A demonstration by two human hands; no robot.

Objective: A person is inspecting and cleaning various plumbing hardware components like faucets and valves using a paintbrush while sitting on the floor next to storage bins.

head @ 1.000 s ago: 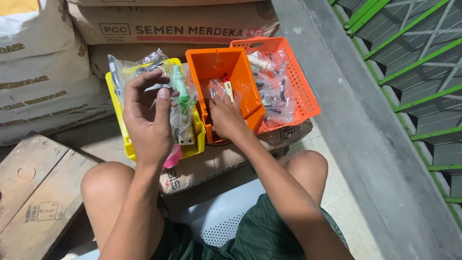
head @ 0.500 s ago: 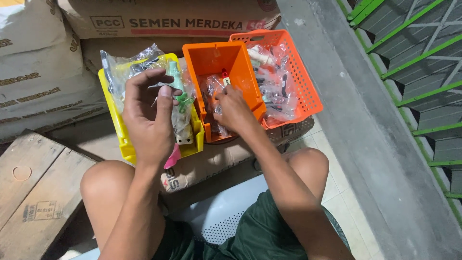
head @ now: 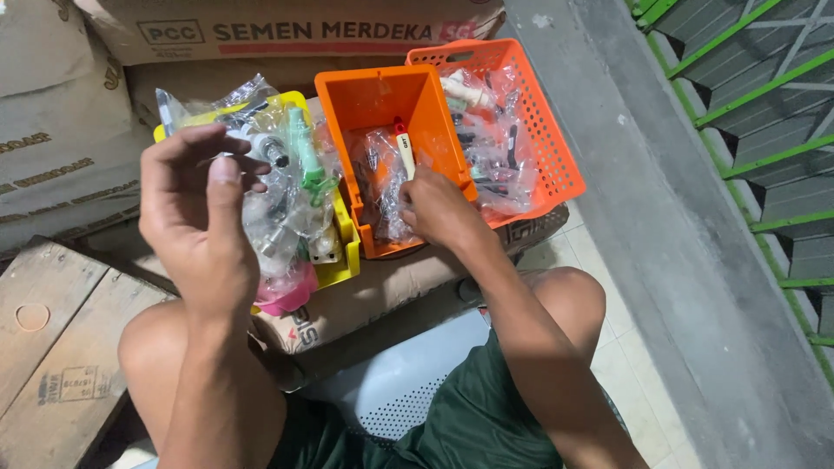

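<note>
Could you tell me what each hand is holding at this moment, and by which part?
The left hand pinches a small metal fitting by one end. The right hand rests inside the solid orange plastic bin on clear bagged parts; any grip is hidden.

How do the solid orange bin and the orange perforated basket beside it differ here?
The solid orange bin has plain closed walls; the orange perforated basket has walls full of small holes. The bin looks narrower, the basket wider. The right hand reaches into the bin, while no hand touches the basket. The bin sits between the yellow bin and the basket. Both are orange plastic and hold clear-bagged small parts.
</note>
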